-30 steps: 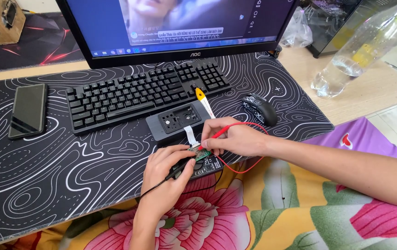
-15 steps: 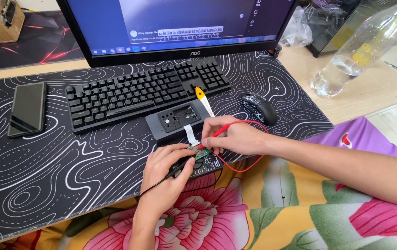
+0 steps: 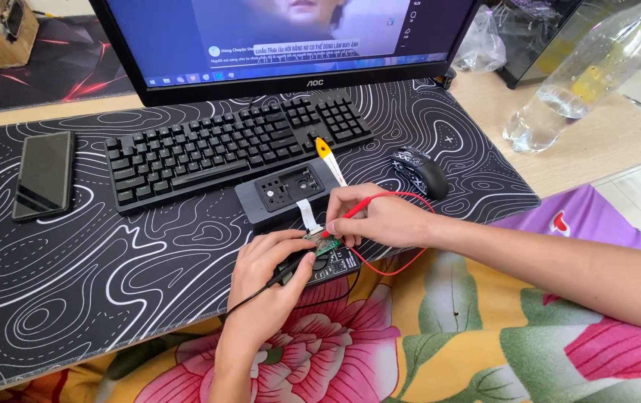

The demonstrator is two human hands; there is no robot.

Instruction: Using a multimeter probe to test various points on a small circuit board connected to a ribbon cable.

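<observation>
Both hands (image 3: 320, 246) unmoved on circuit board (image 3: 325, 245), monitor (image 3: 290, 37) video changed

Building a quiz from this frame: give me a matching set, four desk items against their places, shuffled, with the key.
Things:
1. phone
2. mouse
3. clear bottle
4. red probe

Places:
A. pinched in the right hand
B. lying on the bare wooden desk, off the mat's right end
C. left of the keyboard, on the mat
D. right of the keyboard, on the mat

Pairs: 1-C, 2-D, 3-B, 4-A
</observation>
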